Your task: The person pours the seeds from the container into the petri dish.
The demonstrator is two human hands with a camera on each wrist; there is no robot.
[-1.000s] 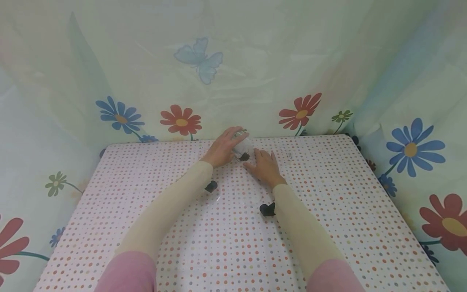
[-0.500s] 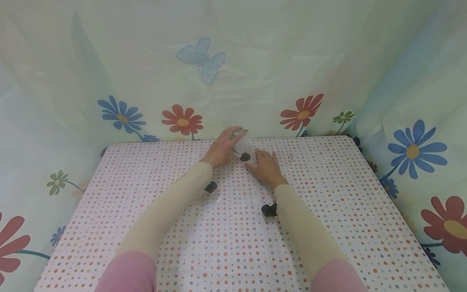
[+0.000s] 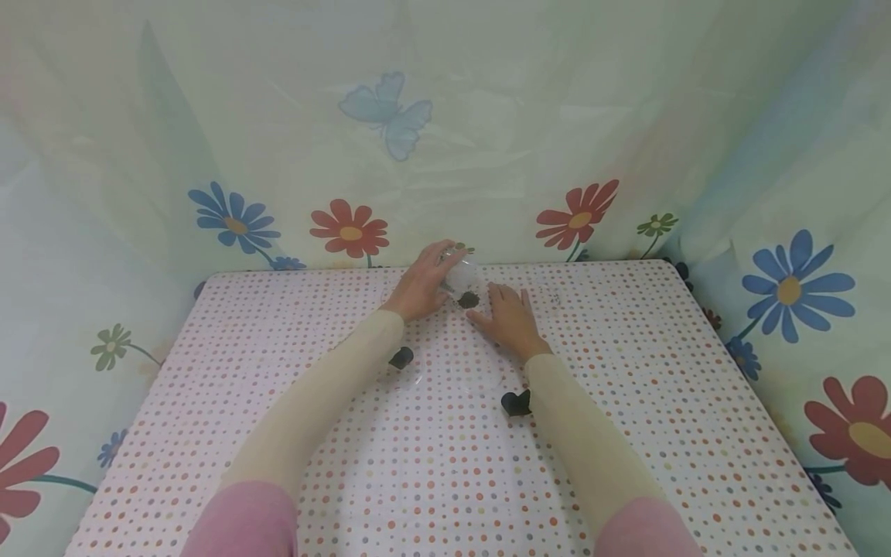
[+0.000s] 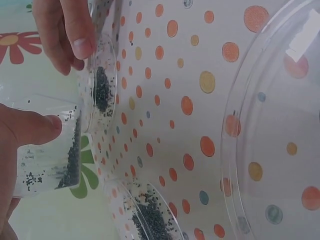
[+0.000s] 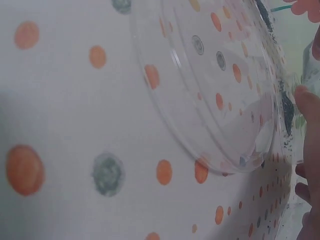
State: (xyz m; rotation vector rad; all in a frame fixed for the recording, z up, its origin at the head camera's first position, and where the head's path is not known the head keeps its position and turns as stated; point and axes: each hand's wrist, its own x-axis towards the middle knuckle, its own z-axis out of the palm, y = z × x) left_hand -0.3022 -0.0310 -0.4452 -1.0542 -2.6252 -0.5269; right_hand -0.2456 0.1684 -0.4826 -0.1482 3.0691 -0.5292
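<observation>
My left hand [image 3: 421, 282] grips a clear container [image 4: 42, 162] at the far edge of the table, its thumb pressed along the see-through wall. Dark grains gather along the container's lower side and several cling higher up. Close to it, a shallow clear dish [image 4: 111, 102] holds a pile of dark grains [image 4: 102, 90]. My right hand [image 3: 511, 321] rests low beside this dish with thumb and fingers spread apart, fingertips right at the rim in the left wrist view. In the right wrist view, part of that hand [image 5: 312, 125] shows at the right edge.
Another clear dish [image 4: 170, 220] with dark grains stands nearby in the left wrist view. Nearer me lies a large clear round dish or lid [image 5: 192, 122]. A dotted cloth covers the table [image 3: 230, 402]. A flowered curtain [image 3: 452, 193] hangs just behind it.
The head view has shifted slightly. Both hands keep nearly the same place, with the container still in the left hand.
</observation>
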